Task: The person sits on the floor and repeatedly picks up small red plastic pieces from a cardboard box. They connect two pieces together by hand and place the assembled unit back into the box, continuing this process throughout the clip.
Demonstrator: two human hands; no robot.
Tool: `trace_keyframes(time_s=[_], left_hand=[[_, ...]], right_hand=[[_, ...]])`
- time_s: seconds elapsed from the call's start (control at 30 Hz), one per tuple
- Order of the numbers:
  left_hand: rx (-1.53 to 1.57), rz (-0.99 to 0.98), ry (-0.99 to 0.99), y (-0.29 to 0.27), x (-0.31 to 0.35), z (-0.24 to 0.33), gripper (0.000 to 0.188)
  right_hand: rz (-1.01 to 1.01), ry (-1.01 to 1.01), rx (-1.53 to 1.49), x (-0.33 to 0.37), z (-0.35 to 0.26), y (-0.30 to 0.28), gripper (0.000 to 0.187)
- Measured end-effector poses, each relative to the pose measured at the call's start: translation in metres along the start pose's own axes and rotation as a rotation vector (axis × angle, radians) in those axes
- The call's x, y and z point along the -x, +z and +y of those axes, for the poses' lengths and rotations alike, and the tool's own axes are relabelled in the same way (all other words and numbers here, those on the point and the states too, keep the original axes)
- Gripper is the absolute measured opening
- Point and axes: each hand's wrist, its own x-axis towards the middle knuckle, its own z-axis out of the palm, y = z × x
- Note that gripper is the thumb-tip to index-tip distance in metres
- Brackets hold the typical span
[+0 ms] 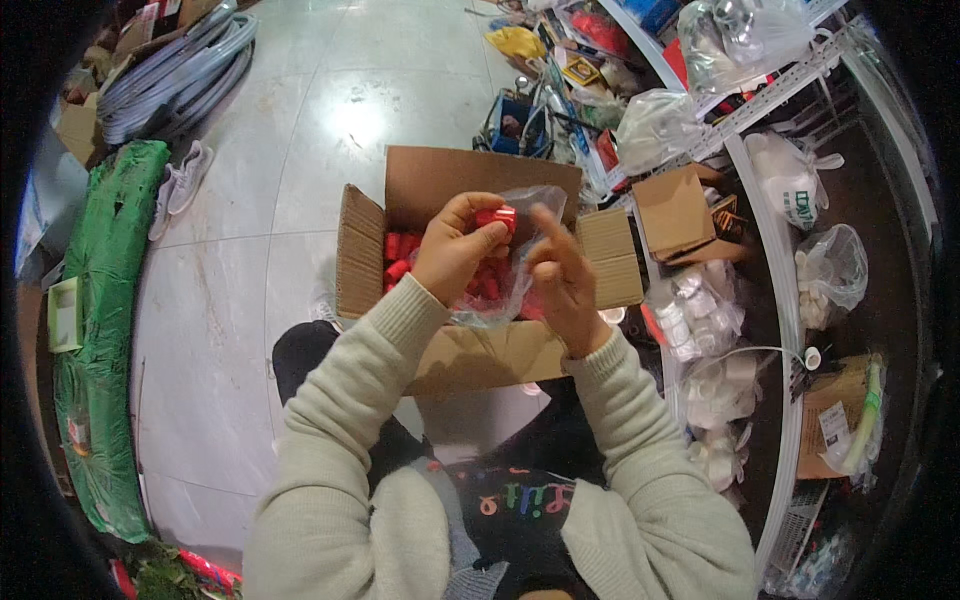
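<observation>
My left hand (455, 245) pinches a small red cylindrical piece (497, 218) between thumb and fingers, above an open cardboard box (415, 175). A pale band or glint shows on the piece. Just to its right, my right hand (562, 275) is raised with the index finger stretched out and blurred by motion. Its other fingers are partly bent, and nothing shows in them. Inside the box lie many similar red pieces (397, 270), partly hidden by my hands. A clear plastic bag (545, 200) lines the box and bunches up at its right side.
Metal shelving (775, 240) with bagged white parts (695, 310) and a smaller open carton (680, 215) stands at the right. Tools and a blue bin (515, 125) crowd the far right. A long green wrapped bundle (105, 340), shoes (183, 185) and coiled grey hose (180, 80) lie left.
</observation>
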Motion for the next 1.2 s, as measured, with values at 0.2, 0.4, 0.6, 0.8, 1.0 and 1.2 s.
trace_keyframes(time_s=[0.2, 0.4, 0.6, 0.8, 1.0, 1.2], left_hand=[[-0.032, 0.016, -0.035, -0.009, -0.005, -0.001, 0.021], [-0.385, 0.220, 0.338, -0.033, -0.006, 0.061, 0.020], [-1.647, 0.255, 0.188, -0.065, 0.000, 0.055, 0.018], [-1.685, 0.275, 0.554, -0.053, 0.004, 0.054, 0.025], [-1.340, -0.013, 0.632, 0.009, 0.022, 0.049, 0.018], [-1.892, -0.455, -0.081, 0.008, -0.018, -0.047, 0.013]], right_hand=[[-0.075, 0.253, -0.111, -0.013, 0.021, 0.000, 0.052], [0.107, 0.204, -0.079, -0.001, 0.030, -0.018, 0.042], [0.206, 0.407, 0.047, 0.013, 0.054, -0.050, 0.020], [-0.041, 0.475, 0.518, 0.019, 0.066, -0.067, 0.016], [-0.326, 0.350, 0.818, 0.017, 0.091, -0.058, 0.018], [-0.310, -0.141, 0.906, 0.048, 0.155, -0.059, 0.011]])
